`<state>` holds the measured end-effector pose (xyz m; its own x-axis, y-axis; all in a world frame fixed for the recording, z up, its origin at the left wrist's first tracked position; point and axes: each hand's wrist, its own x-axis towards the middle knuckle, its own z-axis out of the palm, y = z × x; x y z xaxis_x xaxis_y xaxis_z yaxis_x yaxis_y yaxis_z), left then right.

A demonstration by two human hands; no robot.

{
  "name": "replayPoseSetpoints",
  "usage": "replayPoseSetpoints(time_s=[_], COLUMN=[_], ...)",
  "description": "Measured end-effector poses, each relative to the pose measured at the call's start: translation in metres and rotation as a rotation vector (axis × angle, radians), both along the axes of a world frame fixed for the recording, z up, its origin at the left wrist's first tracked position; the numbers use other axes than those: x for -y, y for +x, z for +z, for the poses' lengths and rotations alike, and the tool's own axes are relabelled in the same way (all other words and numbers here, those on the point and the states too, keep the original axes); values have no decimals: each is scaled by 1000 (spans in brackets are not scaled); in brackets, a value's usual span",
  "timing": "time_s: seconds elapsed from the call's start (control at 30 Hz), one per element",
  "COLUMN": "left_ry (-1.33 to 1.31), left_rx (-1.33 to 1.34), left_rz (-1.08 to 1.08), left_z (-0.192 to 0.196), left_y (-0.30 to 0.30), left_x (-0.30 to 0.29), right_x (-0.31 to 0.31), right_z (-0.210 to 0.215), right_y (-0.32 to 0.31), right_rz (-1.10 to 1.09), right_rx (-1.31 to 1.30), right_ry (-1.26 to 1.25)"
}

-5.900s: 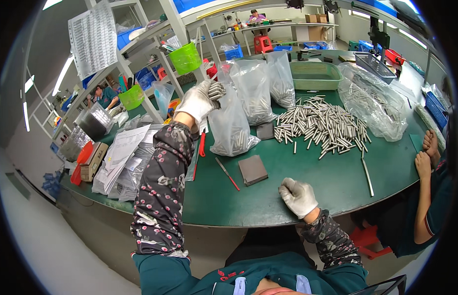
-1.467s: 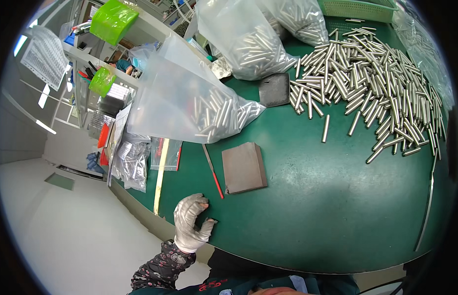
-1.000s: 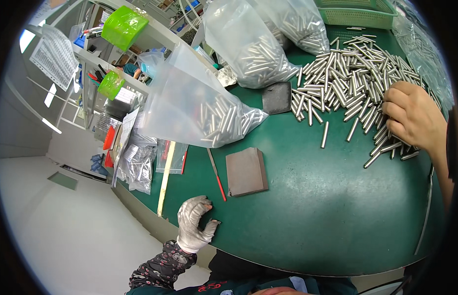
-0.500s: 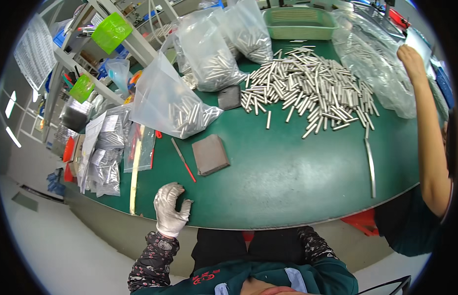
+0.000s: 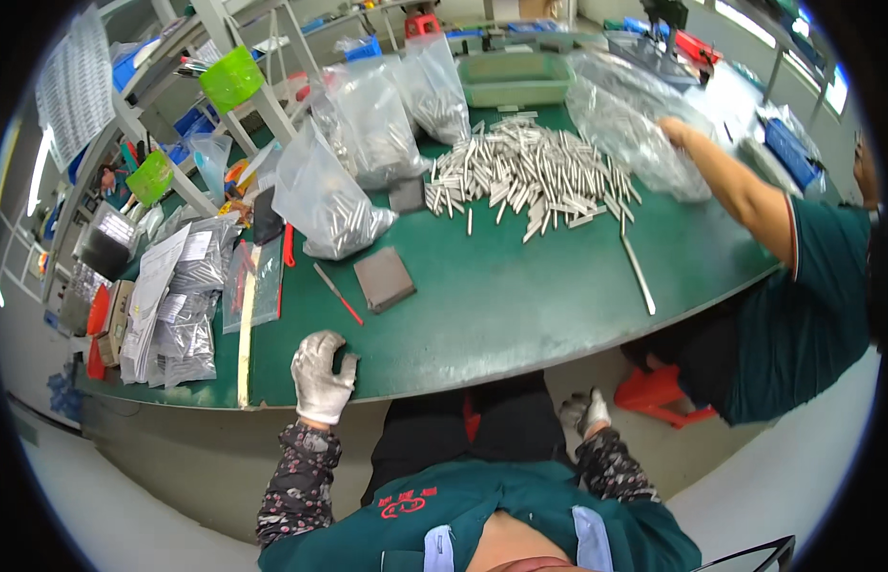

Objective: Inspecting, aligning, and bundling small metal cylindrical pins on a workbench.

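My left hand [image 5: 322, 377], in a white glove, rests on the green table near its front edge, thumb apart from the curved fingers and nothing between them. Beyond it lie a thin rod with a red end [image 5: 339, 295] and a grey-brown square block [image 5: 385, 279]. Below the table edge, beside my right thigh, is my right hand [image 5: 585, 412], also gloved; its fingers are partly spread and no object shows in it. A heap of short metal pins [image 5: 535, 172] covers the far middle of the table, out of reach of both hands.
Clear plastic bags of pins [image 5: 331, 205] stand behind the block. A long metal strip [image 5: 638, 275] lies at right. At the far right, a co-worker's hand [image 5: 675, 132] touches a plastic sheet [image 5: 620, 119]. A green tray [image 5: 516, 81] sits behind the heap; a red stool [image 5: 654, 393] stands below.
The view has shifted, showing more of the room's back. My right hand has come into sight beside my thigh. My left hand stays on the table near the edge.
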<state>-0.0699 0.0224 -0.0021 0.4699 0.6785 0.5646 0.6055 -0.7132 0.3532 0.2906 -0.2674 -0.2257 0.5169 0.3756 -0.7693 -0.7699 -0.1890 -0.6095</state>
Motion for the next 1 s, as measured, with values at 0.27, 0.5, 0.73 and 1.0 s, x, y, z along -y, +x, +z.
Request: replayPoseSetpoints(time_s=[0.27,0.5,0.73,1.0], left_ry=[87,38,30,35], left_rx=[-31,31,79,91], left_rz=[7,6,10,18], left_z=[-26,-27,-30,-29], left_y=[-9,-11,-12,-13], left_x=[-8,-9,-12,-12], right_x=[38,98,94,87], right_z=[-12,-53,-23,-1], right_y=[-40,-47,-33,-43], right_rz=[-119,341,-28,93], right_rx=[129,647,216,332], right_ry=[-124,-589,-556,-569])
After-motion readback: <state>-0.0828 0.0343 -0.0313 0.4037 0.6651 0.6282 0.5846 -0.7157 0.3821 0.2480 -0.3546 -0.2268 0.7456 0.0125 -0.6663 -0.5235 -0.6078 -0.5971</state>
